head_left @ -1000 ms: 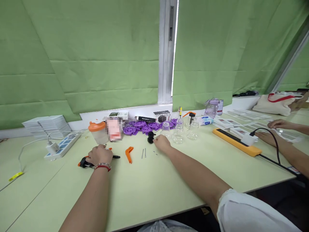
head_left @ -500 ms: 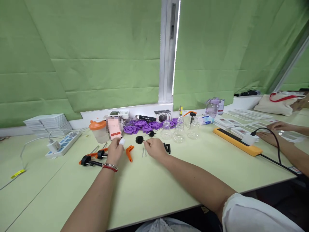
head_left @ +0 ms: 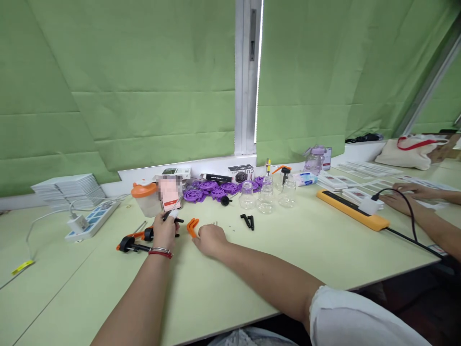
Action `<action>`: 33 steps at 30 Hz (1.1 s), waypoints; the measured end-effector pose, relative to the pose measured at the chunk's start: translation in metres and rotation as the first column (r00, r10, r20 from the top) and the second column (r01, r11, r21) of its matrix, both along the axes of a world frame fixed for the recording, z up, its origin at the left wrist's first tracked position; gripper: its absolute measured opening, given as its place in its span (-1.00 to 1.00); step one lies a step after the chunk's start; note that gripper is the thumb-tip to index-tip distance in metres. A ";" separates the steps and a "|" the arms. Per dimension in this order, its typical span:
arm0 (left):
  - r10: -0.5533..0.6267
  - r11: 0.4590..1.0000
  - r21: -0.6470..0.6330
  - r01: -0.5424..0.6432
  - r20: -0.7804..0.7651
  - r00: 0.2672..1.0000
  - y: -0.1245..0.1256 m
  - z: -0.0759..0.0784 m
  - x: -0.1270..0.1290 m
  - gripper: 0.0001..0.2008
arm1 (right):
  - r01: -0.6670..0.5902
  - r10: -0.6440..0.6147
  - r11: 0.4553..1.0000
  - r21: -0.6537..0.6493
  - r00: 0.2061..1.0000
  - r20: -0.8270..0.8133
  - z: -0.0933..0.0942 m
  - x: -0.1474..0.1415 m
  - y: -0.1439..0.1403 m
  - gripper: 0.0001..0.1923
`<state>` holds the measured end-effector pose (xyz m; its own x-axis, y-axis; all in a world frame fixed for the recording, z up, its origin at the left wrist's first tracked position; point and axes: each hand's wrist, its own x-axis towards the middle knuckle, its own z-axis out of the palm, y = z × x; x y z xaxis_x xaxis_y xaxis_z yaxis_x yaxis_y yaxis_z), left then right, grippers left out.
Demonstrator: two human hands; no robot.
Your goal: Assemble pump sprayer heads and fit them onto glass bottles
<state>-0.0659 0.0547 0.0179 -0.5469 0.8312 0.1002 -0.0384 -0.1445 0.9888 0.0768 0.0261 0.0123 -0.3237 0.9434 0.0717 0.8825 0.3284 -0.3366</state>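
My left hand (head_left: 164, 233) is closed around a black grinder part (head_left: 174, 218) with a thin metal rod slanting up, and a white tip shows beside it. My fingers hide most of that part. Just to the right, my right hand (head_left: 212, 239) has its thumb and fingers closed at the lower end of some orange crank handles (head_left: 192, 227) on the table. Under my left wrist lie assembled black grinder parts (head_left: 127, 244) with orange handles. Small screws (head_left: 216, 223) show partly behind my right hand, and two black knobs (head_left: 248, 221) lie beyond it.
Purple plastic pieces (head_left: 207, 187), a black disc part (head_left: 225, 201) and glass jars (head_left: 265, 202) stand behind. A phone (head_left: 169, 194) leans by an orange-lidded cup (head_left: 144, 197). Power strips (head_left: 94, 220) (head_left: 351, 210) lie at both sides. Another person's hands (head_left: 403, 197) are at the right.
The black part with the rod has gone from my right hand to my left. My right hand has moved left and down to the orange handles. The view has shifted slightly.
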 end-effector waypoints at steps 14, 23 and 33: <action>0.052 0.998 -0.021 -0.053 -0.036 0.998 0.002 -0.003 0.001 -0.73 | 0.067 -0.074 0.997 -0.035 0.951 -0.300 0.005 0.024 0.003 -0.86; -0.334 0.936 0.085 0.341 -0.082 0.939 -0.014 0.002 0.021 -0.71 | -0.278 -0.315 0.882 -0.380 0.250 -0.916 0.022 0.106 0.001 -0.84; -0.710 0.702 0.039 0.711 -0.024 0.703 -0.040 0.007 0.056 -0.72 | -0.489 -0.413 0.765 -0.420 0.127 -0.902 -0.007 0.129 0.004 -0.77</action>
<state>-0.0097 0.0148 0.0252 0.2049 0.9679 0.1457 -0.1403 -0.1183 0.9830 0.2056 0.0303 0.0051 -0.4405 0.8908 -0.1115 -0.3391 -0.2801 -0.8981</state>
